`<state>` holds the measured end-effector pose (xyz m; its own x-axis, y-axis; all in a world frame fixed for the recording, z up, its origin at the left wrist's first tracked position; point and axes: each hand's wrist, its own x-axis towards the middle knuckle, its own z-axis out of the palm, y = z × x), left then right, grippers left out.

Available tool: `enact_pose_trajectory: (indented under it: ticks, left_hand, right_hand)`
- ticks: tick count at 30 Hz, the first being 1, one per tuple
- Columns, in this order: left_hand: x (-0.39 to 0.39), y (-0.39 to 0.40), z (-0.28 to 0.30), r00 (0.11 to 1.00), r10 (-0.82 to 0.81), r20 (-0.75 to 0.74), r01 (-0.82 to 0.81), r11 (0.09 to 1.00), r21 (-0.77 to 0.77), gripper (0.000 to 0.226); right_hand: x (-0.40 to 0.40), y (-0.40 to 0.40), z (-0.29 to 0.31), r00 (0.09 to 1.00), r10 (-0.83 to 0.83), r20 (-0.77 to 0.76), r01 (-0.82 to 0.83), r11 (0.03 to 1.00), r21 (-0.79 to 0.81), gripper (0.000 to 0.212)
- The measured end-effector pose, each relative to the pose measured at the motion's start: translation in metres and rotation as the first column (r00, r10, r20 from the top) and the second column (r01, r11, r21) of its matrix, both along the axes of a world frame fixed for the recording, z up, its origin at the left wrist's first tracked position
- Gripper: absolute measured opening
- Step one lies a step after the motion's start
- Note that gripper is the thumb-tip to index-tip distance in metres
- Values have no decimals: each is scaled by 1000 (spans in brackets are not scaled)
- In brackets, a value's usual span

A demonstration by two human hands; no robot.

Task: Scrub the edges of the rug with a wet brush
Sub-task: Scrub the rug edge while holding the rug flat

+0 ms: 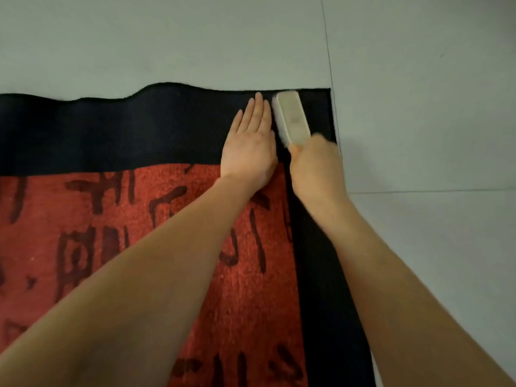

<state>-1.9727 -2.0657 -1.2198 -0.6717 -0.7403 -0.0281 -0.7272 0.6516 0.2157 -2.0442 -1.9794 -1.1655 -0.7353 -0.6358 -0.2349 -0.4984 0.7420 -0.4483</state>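
Observation:
A rug with a black border and a red middle with dark characters lies on the floor. Its far right corner is near the top of the view. My left hand lies flat on the black border, fingers straight and together, pressing the rug down. Right beside it, my right hand grips the near end of a pale oblong brush. The brush lies on the black border near the corner and points toward the far edge. It looks blurred.
Pale grey floor tiles surround the rug at the far side and on the right, with thin grout lines. The rug's far edge has a raised wave to the left of my hands.

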Motion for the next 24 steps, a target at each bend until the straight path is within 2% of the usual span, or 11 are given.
enact_pose_trajectory:
  ticks: [3, 6, 9, 12, 15, 16, 18, 20, 22, 23, 24]
  left_hand:
    - [2, -8, 8, 996, -53, 64, 46, 992, 117, 57]
    - [12, 2, 16, 997, -17, 81, 7, 992, 124, 58]
    - [30, 49, 18, 996, 31, -87, -27, 998, 57, 56]
    - [57, 110, 20, 977, 59, -203, -37, 993, 109, 57]
    - [94, 152, 13, 990, 61, -127, -42, 988, 148, 62]
    - [102, 157, 7, 997, 32, -72, -23, 992, 120, 63]
    - [109, 153, 1, 1000, -3, 3, 3, 998, 66, 62]
    - [104, 151, 4, 998, -24, 54, 21, 998, 60, 60]
    - [100, 149, 6, 995, -28, 99, 21, 997, 73, 58]
    - [100, 151, 7, 993, -23, 115, 14, 997, 79, 58]
    - [100, 152, 8, 992, -20, 125, 11, 997, 80, 58]
  right_hand:
    - [-19, -32, 2, 995, -36, 98, 43, 996, -78, 30]
    - [-5, 14, 3, 990, -59, 131, 72, 993, -90, 31]
    - [27, 96, 5, 988, -78, 131, 99, 981, -165, 45]
    - [64, 159, 1, 992, 17, 125, 12, 972, -233, 52]
    - [112, 197, -4, 981, 146, 125, -123, 977, -175, 52]
    - [120, 205, -6, 974, 210, 85, -197, 970, -142, 55]
    - [105, 214, -10, 948, 297, -112, -300, 954, -8, 64]
    - [63, 220, -4, 969, 217, -114, -203, 971, 125, 64]
    - [36, 222, 7, 998, 22, -56, -14, 991, 132, 61]
    - [40, 218, 13, 999, -3, -50, 9, 993, 115, 60]
    - [52, 212, 14, 995, 83, -54, -77, 991, 109, 62]
